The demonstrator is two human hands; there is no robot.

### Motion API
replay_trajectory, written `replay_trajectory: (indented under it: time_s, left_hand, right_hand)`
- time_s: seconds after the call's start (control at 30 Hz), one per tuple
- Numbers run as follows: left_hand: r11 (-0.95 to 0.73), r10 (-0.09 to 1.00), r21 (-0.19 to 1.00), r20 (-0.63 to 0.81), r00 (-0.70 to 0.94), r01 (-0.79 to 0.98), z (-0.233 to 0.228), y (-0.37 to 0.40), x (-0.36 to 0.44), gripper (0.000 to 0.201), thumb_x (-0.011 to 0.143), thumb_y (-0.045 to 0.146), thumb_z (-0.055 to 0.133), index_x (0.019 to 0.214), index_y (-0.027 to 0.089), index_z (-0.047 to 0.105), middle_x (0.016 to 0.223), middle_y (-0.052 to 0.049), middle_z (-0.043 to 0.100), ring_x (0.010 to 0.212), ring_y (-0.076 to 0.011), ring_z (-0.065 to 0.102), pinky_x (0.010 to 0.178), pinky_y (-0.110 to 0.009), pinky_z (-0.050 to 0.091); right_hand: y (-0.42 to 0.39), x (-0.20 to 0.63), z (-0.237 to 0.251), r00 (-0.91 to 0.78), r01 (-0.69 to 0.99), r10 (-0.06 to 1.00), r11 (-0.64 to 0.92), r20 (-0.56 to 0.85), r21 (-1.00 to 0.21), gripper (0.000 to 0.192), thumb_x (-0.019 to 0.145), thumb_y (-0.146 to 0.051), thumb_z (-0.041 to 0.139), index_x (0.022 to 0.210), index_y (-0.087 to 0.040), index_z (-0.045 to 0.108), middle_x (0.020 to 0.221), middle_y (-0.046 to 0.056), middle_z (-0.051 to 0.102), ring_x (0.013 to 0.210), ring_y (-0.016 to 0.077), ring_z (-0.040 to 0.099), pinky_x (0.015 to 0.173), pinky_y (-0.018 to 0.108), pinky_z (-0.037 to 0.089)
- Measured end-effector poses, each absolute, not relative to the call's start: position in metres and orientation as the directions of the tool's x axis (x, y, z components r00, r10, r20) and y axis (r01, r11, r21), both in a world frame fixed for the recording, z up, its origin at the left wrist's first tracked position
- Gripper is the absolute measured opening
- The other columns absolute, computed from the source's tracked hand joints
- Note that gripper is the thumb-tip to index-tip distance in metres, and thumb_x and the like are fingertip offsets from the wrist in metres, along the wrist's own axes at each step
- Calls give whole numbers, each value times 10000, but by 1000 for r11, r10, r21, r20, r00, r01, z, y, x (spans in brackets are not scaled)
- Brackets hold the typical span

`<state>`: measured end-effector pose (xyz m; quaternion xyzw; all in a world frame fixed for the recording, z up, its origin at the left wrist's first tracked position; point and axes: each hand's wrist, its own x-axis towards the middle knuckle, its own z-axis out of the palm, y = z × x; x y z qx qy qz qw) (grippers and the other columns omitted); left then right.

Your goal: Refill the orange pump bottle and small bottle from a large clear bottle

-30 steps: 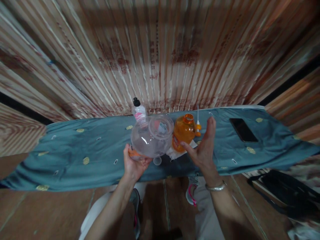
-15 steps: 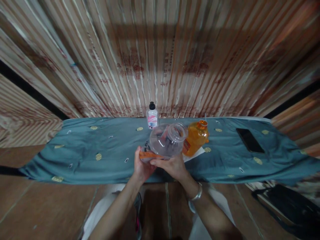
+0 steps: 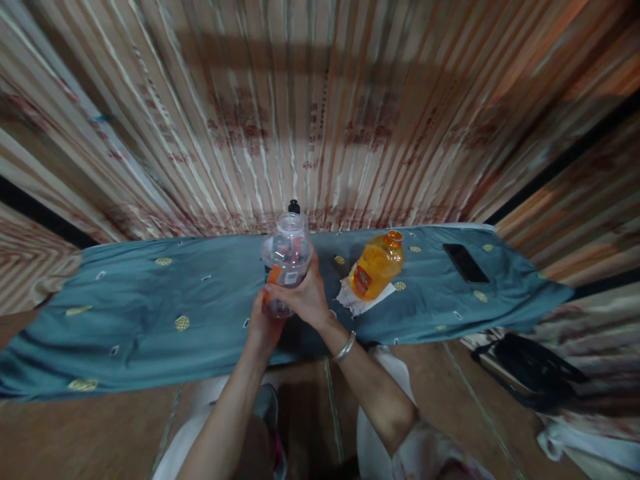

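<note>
The clear, empty plastic bottle with an orange label (image 3: 286, 263) is being held upright over the middle of the grey-blue patterned cloth (image 3: 150, 313), its open mouth pointing up and away. The left hand (image 3: 261, 325) is cupping its base from below, fingers curled round the bottom, while the right hand (image 3: 303, 298) is wrapping its side, fingers clamped on the label band. Such thin plastic probably dents easily, so a firm but light two-handed hold, kept level, would suit it best. Right of it, apart, an orange, uncapped bottle (image 3: 376, 265) is leaning on white paper (image 3: 353, 301). Just behind is a small black-capped bottle (image 3: 294, 207). Far right, a black phone (image 3: 465, 263) is lying flat.
</note>
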<state>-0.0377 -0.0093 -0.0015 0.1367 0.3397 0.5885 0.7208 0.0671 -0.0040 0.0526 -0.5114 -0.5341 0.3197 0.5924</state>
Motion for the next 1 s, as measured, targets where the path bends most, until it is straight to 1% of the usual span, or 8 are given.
replay_trajectory:
  time_s: [0.13, 0.27, 0.47, 0.57, 0.7, 0.83, 0.9, 1.0]
  left_hand:
    - [105, 962, 697, -253, -106, -709, -1, -5, -47, 282, 761, 219, 760, 1040, 222, 717, 1039, -5, 777, 1001, -134, 704, 870, -195, 526]
    - [14, 968, 825, -152, -199, -565, -2, -5, -50, 516, 585, 38, 796, 1059, 226, 723, 1224, -25, 740, 1206, -162, 647, 958, -190, 496]
    - [-91, 953, 924, -28, -302, -371, -1, 2, -43, 755, 411, -86, 790, 1086, 236, 682, 1187, -24, 723, 1228, -189, 643, 959, -194, 504]
    - [-129, 949, 938, 22, -316, -321, 0, 5, -42, 670, 471, -27, 808, 1068, 246, 679, 1154, -12, 725, 1228, -191, 640, 996, -209, 496]
    - [-136, 955, 963, 64, -290, -232, -2, 3, -48, 421, 571, 41, 791, 937, 226, 695, 954, -5, 725, 1021, -186, 679, 875, -210, 532]
    - [-98, 960, 973, 37, -279, -209, -7, 0, -53, 394, 574, 47, 799, 915, 218, 700, 882, 13, 708, 894, -156, 661, 791, -183, 519]
    - [-82, 962, 975, 23, -273, -207, -10, -1, -52, 453, 549, 75, 833, 951, 225, 687, 919, 12, 708, 935, -162, 662, 834, -199, 519]
    - [-65, 950, 989, 20, -311, -136, -13, -3, -52, 624, 484, 112, 877, 1050, 241, 649, 1107, -16, 695, 1150, -205, 632, 1013, -288, 482]
  right_hand:
    - [9, 59, 46, 208, 264, 931, 241, 299, -934, 1176, 601, -390, 902, 1568, -200, 260, 1500, 138, 578, 1334, 268, 616, 1104, 400, 525]
    - [20, 52, 38, 185, 310, 935, 238, 304, -921, 1214, 568, -347, 920, 1574, -199, 259, 1553, 151, 513, 1405, 279, 549, 1160, 401, 475]
    - [28, 40, 26, 158, 347, 929, 265, 334, -900, 1185, 594, -325, 892, 1573, -155, 245, 1606, 185, 423, 1504, 293, 420, 1244, 427, 372]
    - [28, 35, 19, 127, 353, 932, 279, 341, -893, 1174, 614, -343, 879, 1575, -138, 236, 1618, 193, 403, 1527, 295, 381, 1267, 430, 338]
    - [24, 36, 13, 71, 371, 952, 251, 297, -894, 1272, 596, -362, 916, 1598, -125, 169, 1656, 216, 337, 1564, 297, 313, 1294, 442, 287]
    - [9, 52, 14, -9, 410, 954, 276, 299, -869, 1362, 611, -425, 932, 1608, -52, 83, 1688, 278, 221, 1588, 329, 243, 1290, 461, 288]
    - [-3, 69, 12, -43, 454, 948, 301, 316, -839, 1292, 677, -472, 896, 1611, -59, 106, 1688, 274, 232, 1573, 341, 284, 1270, 468, 329]
    - [-23, 105, 5, -121, 591, 938, 330, 324, -736, 956, 822, -436, 799, 1568, -91, 311, 1607, 245, 424, 1528, 332, 383, 1258, 504, 346]
